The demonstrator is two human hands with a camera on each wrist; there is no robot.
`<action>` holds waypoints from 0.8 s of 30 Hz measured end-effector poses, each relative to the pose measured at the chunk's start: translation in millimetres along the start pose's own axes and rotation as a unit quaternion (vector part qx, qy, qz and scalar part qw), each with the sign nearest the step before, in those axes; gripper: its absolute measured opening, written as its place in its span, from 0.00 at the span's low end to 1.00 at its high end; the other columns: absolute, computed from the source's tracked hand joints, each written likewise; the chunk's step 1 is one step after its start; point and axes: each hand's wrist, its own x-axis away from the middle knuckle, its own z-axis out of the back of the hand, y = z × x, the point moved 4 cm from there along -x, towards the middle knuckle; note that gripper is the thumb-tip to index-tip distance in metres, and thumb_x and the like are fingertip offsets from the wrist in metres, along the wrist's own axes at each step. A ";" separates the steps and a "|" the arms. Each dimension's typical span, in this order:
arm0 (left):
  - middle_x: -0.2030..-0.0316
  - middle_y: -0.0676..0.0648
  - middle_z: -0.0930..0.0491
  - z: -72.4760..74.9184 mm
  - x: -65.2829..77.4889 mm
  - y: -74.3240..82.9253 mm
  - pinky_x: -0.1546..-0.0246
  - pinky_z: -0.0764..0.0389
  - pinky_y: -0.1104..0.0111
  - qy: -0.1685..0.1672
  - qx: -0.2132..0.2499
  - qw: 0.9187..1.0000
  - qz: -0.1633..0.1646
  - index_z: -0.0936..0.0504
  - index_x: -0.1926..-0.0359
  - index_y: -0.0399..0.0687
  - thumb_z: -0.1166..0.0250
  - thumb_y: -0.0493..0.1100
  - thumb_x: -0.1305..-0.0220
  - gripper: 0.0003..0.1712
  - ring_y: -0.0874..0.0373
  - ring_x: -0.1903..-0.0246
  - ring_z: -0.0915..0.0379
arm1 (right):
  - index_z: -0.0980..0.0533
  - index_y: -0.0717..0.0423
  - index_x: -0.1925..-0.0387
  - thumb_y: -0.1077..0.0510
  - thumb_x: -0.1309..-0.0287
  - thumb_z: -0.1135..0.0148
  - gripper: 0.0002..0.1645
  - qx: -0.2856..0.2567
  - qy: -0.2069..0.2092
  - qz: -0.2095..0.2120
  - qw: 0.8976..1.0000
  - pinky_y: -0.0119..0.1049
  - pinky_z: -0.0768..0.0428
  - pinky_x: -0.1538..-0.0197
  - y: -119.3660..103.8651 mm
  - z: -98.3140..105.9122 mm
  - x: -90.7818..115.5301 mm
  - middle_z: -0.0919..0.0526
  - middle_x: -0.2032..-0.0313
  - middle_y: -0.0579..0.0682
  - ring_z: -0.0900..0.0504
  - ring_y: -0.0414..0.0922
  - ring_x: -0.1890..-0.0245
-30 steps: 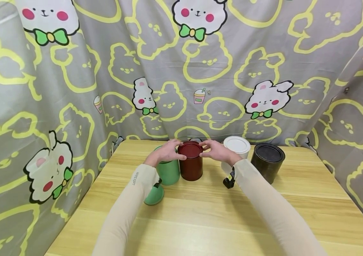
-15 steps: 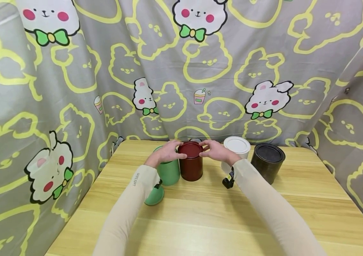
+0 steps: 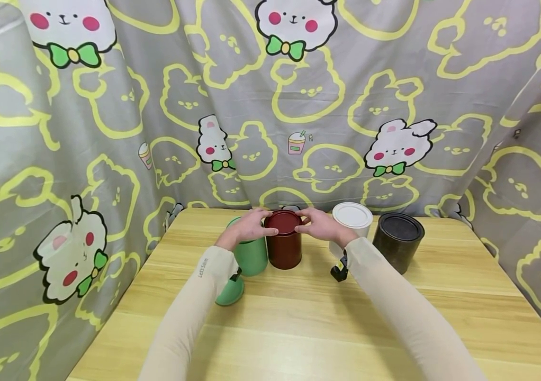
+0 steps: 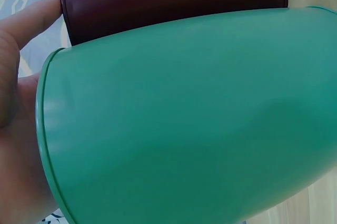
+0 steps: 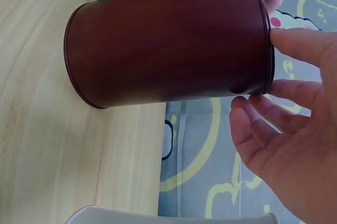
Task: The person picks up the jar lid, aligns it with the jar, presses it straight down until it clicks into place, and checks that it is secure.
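A dark red canister [image 3: 285,251] stands upright on the table, capped by a matching red lid [image 3: 283,222]. Both hands bracket its top: my left hand [image 3: 250,226] pinches the lid's rim on the left, and my right hand [image 3: 323,226] pinches it on the right. The right wrist view shows the right thumb and fingertips [image 5: 287,92] at the rim. Close beside the red one is a green canister [image 3: 253,259], partly under the left wrist; it fills most of the left wrist view. A round green piece, like a lid [image 3: 230,292], lies in front of it, partly hidden by the sleeve.
Right of the red canister stand a white canister [image 3: 352,215], partly behind the right hand, and a black canister [image 3: 398,248], each with a flat top. The wooden table [image 3: 299,338] ends against a patterned grey curtain [image 3: 318,174] at the back.
Both hands stay at the red lid's rim with barely any movement. The lid's top looks slightly brighter now; the canisters stand where they were.
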 end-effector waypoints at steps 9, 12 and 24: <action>0.35 0.40 0.37 -1.0 1.5 -2.4 0.38 0.39 0.55 0.008 0.003 1.000 -0.006 0.34 0.33 0.40 0.39 0.57 0.39 0.39 0.45 0.36 0.44 | 0.32 0.66 0.38 0.53 0.37 0.42 0.30 0.027 -0.003 0.007 1.000 0.43 0.22 0.54 -2.6 -2.4 0.2 0.28 0.46 0.60 0.23 0.53 0.50; 0.36 0.40 0.37 -0.6 1.9 -2.5 0.38 0.39 0.54 0.010 0.001 1.000 -0.007 0.34 0.33 0.41 0.39 0.57 0.39 0.39 0.45 0.36 0.44 | 0.32 0.67 0.39 0.52 0.37 0.41 0.31 0.041 0.001 0.014 0.999 0.43 0.22 0.54 -4.4 -2.7 0.0 0.28 0.46 0.60 0.23 0.53 0.51; 0.37 0.40 0.35 -0.2 2.0 -1.3 0.39 0.38 0.55 0.015 -0.010 1.000 -0.008 0.33 0.34 0.41 0.39 0.57 0.39 0.38 0.45 0.37 0.42 | 0.34 0.65 0.36 0.52 0.39 0.40 0.33 0.034 0.014 0.017 0.999 0.41 0.23 0.55 -4.2 -6.4 -2.5 0.28 0.47 0.61 0.22 0.52 0.55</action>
